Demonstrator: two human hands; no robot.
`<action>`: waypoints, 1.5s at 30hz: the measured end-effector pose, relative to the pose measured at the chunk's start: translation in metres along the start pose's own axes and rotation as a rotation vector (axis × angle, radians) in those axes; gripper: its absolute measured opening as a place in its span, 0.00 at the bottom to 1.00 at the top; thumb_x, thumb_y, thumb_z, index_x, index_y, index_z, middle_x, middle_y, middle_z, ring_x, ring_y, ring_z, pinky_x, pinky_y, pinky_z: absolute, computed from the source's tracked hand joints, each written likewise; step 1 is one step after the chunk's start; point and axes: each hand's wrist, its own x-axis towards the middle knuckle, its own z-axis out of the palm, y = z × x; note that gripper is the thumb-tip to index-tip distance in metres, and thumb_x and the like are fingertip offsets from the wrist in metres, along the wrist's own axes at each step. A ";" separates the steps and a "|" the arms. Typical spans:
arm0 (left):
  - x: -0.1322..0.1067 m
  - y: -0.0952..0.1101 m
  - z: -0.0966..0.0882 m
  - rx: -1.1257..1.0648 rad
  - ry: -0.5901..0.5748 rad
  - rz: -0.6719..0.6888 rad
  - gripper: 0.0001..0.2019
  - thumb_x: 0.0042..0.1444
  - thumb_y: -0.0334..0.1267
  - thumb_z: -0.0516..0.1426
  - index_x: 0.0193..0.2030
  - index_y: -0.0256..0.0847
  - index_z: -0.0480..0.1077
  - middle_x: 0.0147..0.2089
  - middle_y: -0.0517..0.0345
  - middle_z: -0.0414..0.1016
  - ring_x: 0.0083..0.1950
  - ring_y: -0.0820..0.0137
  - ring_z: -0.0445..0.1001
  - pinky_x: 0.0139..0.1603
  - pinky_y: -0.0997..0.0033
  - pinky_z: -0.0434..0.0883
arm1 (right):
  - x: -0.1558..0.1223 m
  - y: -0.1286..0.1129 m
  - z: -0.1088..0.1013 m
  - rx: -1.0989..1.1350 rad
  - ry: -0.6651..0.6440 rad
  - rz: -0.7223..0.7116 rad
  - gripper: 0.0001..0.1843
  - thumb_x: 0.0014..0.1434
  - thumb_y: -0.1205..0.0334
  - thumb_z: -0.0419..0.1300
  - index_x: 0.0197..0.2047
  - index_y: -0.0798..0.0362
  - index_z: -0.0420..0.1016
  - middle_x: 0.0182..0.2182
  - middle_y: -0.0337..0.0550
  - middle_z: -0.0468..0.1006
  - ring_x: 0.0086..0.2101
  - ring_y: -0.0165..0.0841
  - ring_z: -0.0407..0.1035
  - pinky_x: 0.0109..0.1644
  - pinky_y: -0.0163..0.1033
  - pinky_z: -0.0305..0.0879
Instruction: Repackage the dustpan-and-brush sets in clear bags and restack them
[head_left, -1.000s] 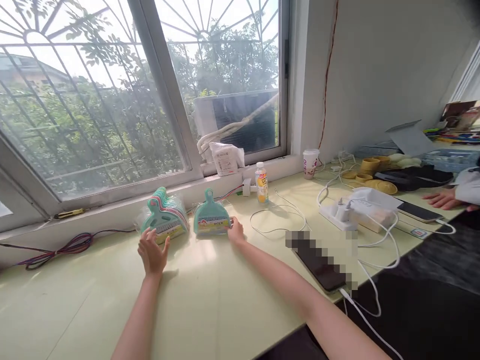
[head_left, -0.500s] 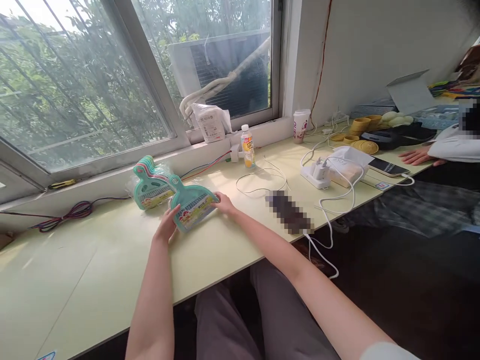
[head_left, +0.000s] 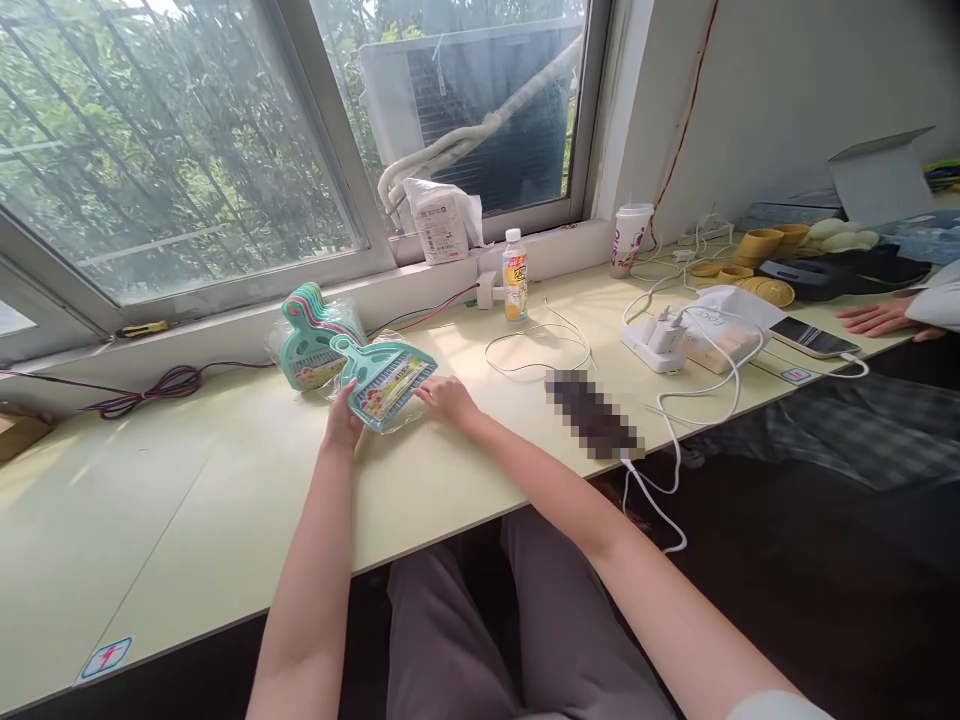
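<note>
A teal mini dustpan-and-brush set [head_left: 386, 385] in a clear plastic bag is tilted above the table, its handle pointing away to the left. My left hand [head_left: 344, 416] grips its left edge, thumb up against the side. With bent fingers pressed together, my right hand [head_left: 448, 400] pinches the front right part of the set, at the bag's lower edge; how much of the bag is in the fingers is hard to see. Just behind stands a row of similar bagged dustpan sets [head_left: 309, 335], with green and red rims, partly hidden by the held one.
Behind are a drink bottle [head_left: 515, 277], a white package [head_left: 439, 222] on the sill and a paper cup [head_left: 629, 242]. To the right lie a power strip [head_left: 654, 340], white cables, a tissue pack [head_left: 724, 328] and a phone [head_left: 810, 337]. Another person's hand [head_left: 877, 316] rests beyond.
The held dustpan set has tipped back, its handle swinging left and its face turning upward. My right hand has shifted from its right corner to its front edge. The view has shifted slightly.
</note>
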 end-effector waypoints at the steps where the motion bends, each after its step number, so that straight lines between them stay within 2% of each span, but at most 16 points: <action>1: -0.001 -0.001 0.001 0.009 -0.004 0.010 0.14 0.57 0.38 0.57 0.50 0.39 0.71 0.44 0.53 0.80 0.49 0.62 0.78 0.50 0.62 0.76 | 0.001 0.002 0.001 0.159 0.020 0.083 0.20 0.68 0.54 0.50 0.32 0.54 0.76 0.34 0.45 0.78 0.36 0.32 0.72 0.44 0.37 0.62; 5: -0.010 -0.006 0.010 0.048 -0.045 0.057 0.19 0.54 0.35 0.59 0.54 0.39 0.69 0.50 0.52 0.78 0.54 0.63 0.75 0.53 0.66 0.74 | 0.005 0.006 0.001 0.859 0.113 0.400 0.11 0.62 0.54 0.59 0.34 0.54 0.74 0.26 0.40 0.77 0.26 0.28 0.73 0.38 0.35 0.70; 8: -0.017 -0.006 0.015 0.089 -0.143 0.029 0.21 0.55 0.38 0.59 0.55 0.40 0.68 0.51 0.52 0.77 0.53 0.63 0.76 0.52 0.64 0.74 | 0.009 0.010 0.000 1.122 0.211 0.560 0.10 0.55 0.62 0.66 0.37 0.54 0.70 0.27 0.37 0.77 0.28 0.27 0.74 0.41 0.36 0.74; 11: -0.023 -0.001 0.015 0.183 -0.294 -0.086 0.20 0.57 0.46 0.58 0.54 0.40 0.70 0.50 0.49 0.78 0.49 0.59 0.77 0.50 0.55 0.75 | 0.010 0.016 -0.005 1.189 0.276 0.707 0.14 0.53 0.69 0.66 0.38 0.52 0.65 0.27 0.34 0.76 0.28 0.26 0.74 0.40 0.37 0.76; 14: -0.022 0.003 0.010 0.276 -0.373 -0.147 0.21 0.56 0.51 0.58 0.53 0.42 0.72 0.54 0.48 0.76 0.47 0.59 0.78 0.50 0.53 0.75 | 0.010 0.020 -0.012 1.223 0.268 0.752 0.15 0.53 0.72 0.65 0.40 0.52 0.63 0.28 0.35 0.77 0.28 0.27 0.74 0.38 0.37 0.76; 17: -0.019 0.003 0.003 0.357 -0.354 -0.146 0.23 0.54 0.54 0.60 0.51 0.40 0.74 0.55 0.45 0.75 0.46 0.59 0.79 0.48 0.57 0.76 | 0.009 0.019 -0.018 1.267 0.215 0.727 0.14 0.54 0.73 0.64 0.41 0.53 0.65 0.30 0.37 0.78 0.28 0.28 0.75 0.38 0.37 0.76; 21: -0.016 0.002 -0.003 0.406 -0.302 -0.174 0.24 0.51 0.54 0.62 0.47 0.38 0.75 0.48 0.43 0.78 0.43 0.58 0.80 0.42 0.60 0.78 | 0.009 0.019 -0.017 1.273 0.160 0.724 0.13 0.57 0.71 0.62 0.44 0.53 0.65 0.30 0.38 0.78 0.26 0.28 0.74 0.38 0.38 0.76; 27: -0.016 0.000 0.001 0.396 -0.312 -0.107 0.18 0.54 0.49 0.61 0.43 0.35 0.76 0.48 0.43 0.78 0.40 0.60 0.80 0.41 0.62 0.78 | 0.010 0.023 -0.016 1.228 0.227 0.729 0.17 0.52 0.75 0.65 0.42 0.53 0.66 0.30 0.38 0.78 0.28 0.30 0.75 0.36 0.40 0.77; 29: -0.013 0.000 0.001 0.365 -0.270 -0.062 0.17 0.55 0.47 0.61 0.43 0.34 0.76 0.47 0.43 0.78 0.37 0.61 0.80 0.39 0.63 0.78 | 0.010 0.022 -0.020 1.241 0.225 0.716 0.16 0.51 0.76 0.65 0.40 0.54 0.68 0.29 0.39 0.79 0.28 0.30 0.75 0.37 0.40 0.77; 31: -0.008 0.001 -0.003 0.311 -0.165 -0.019 0.15 0.56 0.44 0.60 0.42 0.34 0.75 0.46 0.44 0.78 0.36 0.62 0.80 0.38 0.63 0.78 | 0.010 0.020 -0.025 1.260 0.206 0.675 0.15 0.50 0.77 0.65 0.39 0.55 0.70 0.29 0.39 0.79 0.28 0.30 0.75 0.39 0.41 0.78; 34: -0.003 0.010 -0.014 0.187 0.129 0.068 0.11 0.62 0.38 0.52 0.43 0.33 0.73 0.45 0.46 0.79 0.41 0.64 0.80 0.42 0.65 0.77 | 0.010 0.021 -0.036 1.289 0.213 0.641 0.14 0.49 0.77 0.66 0.38 0.56 0.72 0.29 0.40 0.80 0.29 0.31 0.76 0.41 0.42 0.78; 37: -0.004 0.023 -0.029 0.082 0.461 0.158 0.18 0.66 0.33 0.40 0.50 0.32 0.68 0.50 0.45 0.77 0.49 0.68 0.77 0.47 0.70 0.75 | 0.009 0.027 -0.046 1.330 0.291 0.650 0.13 0.49 0.76 0.66 0.38 0.56 0.72 0.28 0.39 0.80 0.30 0.31 0.76 0.42 0.42 0.77; 38: -0.007 0.027 -0.033 0.083 0.531 0.171 0.19 0.66 0.32 0.38 0.52 0.31 0.66 0.52 0.43 0.76 0.51 0.68 0.76 0.47 0.71 0.74 | 0.008 0.029 -0.048 1.347 0.323 0.653 0.13 0.49 0.76 0.66 0.38 0.56 0.72 0.29 0.39 0.80 0.30 0.31 0.76 0.43 0.41 0.77; 40: -0.013 0.034 -0.040 0.143 0.566 0.164 0.19 0.65 0.32 0.38 0.54 0.30 0.64 0.52 0.42 0.75 0.53 0.67 0.75 0.48 0.70 0.74 | 0.007 0.032 -0.050 1.378 0.386 0.667 0.13 0.50 0.76 0.65 0.38 0.56 0.72 0.29 0.39 0.80 0.31 0.31 0.76 0.43 0.39 0.77; 43: -0.024 0.038 -0.044 0.307 0.434 0.131 0.15 0.62 0.34 0.46 0.52 0.31 0.65 0.49 0.43 0.75 0.51 0.61 0.75 0.46 0.63 0.74 | 0.005 0.033 -0.049 1.400 0.437 0.693 0.12 0.51 0.76 0.64 0.38 0.55 0.72 0.30 0.39 0.80 0.30 0.28 0.75 0.42 0.36 0.76; 45: -0.030 0.039 -0.047 0.438 0.339 0.177 0.14 0.60 0.35 0.48 0.51 0.33 0.65 0.49 0.43 0.74 0.51 0.59 0.74 0.46 0.60 0.74 | 0.005 0.031 -0.047 1.398 0.431 0.699 0.12 0.51 0.77 0.63 0.38 0.55 0.72 0.30 0.39 0.80 0.29 0.27 0.75 0.42 0.36 0.76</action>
